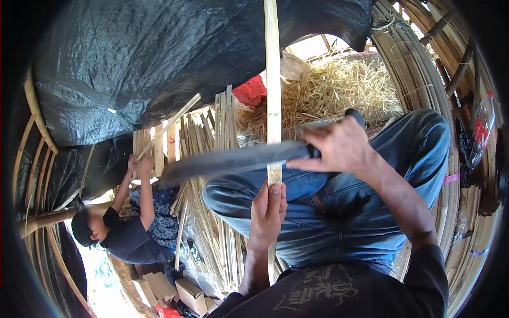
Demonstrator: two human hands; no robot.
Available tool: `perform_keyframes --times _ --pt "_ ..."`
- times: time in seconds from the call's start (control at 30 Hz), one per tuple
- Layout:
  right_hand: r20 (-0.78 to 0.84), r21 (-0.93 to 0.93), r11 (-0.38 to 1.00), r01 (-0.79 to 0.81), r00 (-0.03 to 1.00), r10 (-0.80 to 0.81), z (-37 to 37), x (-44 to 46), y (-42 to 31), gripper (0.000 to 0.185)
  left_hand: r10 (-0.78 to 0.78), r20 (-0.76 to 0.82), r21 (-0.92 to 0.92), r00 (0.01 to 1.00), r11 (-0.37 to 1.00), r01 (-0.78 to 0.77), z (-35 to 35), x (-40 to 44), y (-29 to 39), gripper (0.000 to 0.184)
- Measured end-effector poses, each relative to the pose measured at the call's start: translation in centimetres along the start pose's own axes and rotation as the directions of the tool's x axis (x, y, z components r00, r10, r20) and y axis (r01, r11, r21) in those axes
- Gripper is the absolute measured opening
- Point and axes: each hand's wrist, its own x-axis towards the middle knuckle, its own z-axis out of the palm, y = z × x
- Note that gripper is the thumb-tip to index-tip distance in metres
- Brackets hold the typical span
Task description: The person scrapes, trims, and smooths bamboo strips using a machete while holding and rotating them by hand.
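A long pale bamboo strip (272, 79) stands upright in front of my body, with my left hand (269, 209) wrapped round its lower part. My right hand (336, 146) is closed on the dark handle of a machete (228, 160). The broad blade points left and crosses in front of the strip, just above my left hand; motion blurs it. Whether the edge touches the strip cannot be made out. Both hands are over my legs in blue jeans (339, 212).
At the left a co-worker (127, 233) in a dark cap holds another strip (172, 124). Bundled strips (222, 238) lie between us. Straw (344, 90) is ahead, long bamboo slats (419, 79) at the right, black sheeting (148, 58) above, cardboard boxes (191, 297) at lower left.
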Motion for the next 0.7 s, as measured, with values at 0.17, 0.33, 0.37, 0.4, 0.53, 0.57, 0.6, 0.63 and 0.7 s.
perform_keyframes --times 0.17,0.33,0.37,0.4,0.53,0.57,0.6,0.63,0.7 --pt "-0.131 -0.01 0.999 -0.049 0.99 0.047 -0.2 1.0 2.6 0.075 0.036 -0.035 0.031 0.999 0.999 -0.035 -0.5 -1.4 -0.3 0.029" --pt "-0.04 0.008 0.935 -0.354 0.934 0.354 -1.0 0.4 5.1 0.075 -0.06 -0.011 -0.013 0.998 0.998 0.06 -1.1 -2.6 -1.0 0.029" --pt "-0.029 0.01 0.973 -0.231 0.973 0.231 -0.6 0.1 3.9 0.075 -0.009 -0.006 -0.025 1.0 1.0 0.008 -0.9 -1.8 -1.3 0.03" --pt "-0.021 0.014 0.995 -0.103 0.994 0.103 -0.1 0.0 2.9 0.076 -0.005 -0.009 -0.029 1.0 1.0 0.005 -0.7 -1.4 -1.0 0.03" --pt "-0.064 0.038 0.999 -0.009 0.998 0.011 -0.3 1.0 2.1 0.074 -0.003 -0.038 0.027 0.999 1.0 0.004 -1.1 -1.8 -0.2 0.03" --pt "-0.087 0.025 0.995 -0.098 0.991 0.099 -0.3 1.1 3.4 0.073 -0.022 -0.039 0.061 0.999 0.998 0.025 -1.5 -2.5 -0.3 0.031" --pt "-0.109 0.011 0.983 -0.183 0.977 0.184 -0.4 1.2 4.9 0.072 -0.02 -0.036 0.063 0.999 0.998 0.023 -1.8 -3.3 -0.8 0.031" --pt "-0.065 0.12 0.928 -0.352 0.93 0.362 -1.0 1.5 5.9 0.072 -0.043 -0.007 0.032 0.999 0.999 0.043 -2.0 -4.0 -1.3 0.031" --pt "-0.061 0.069 0.924 -0.377 0.923 0.381 -0.9 1.1 6.8 0.072 -0.071 0.026 0.002 0.997 0.997 0.071 -2.0 -4.5 -2.0 0.031"
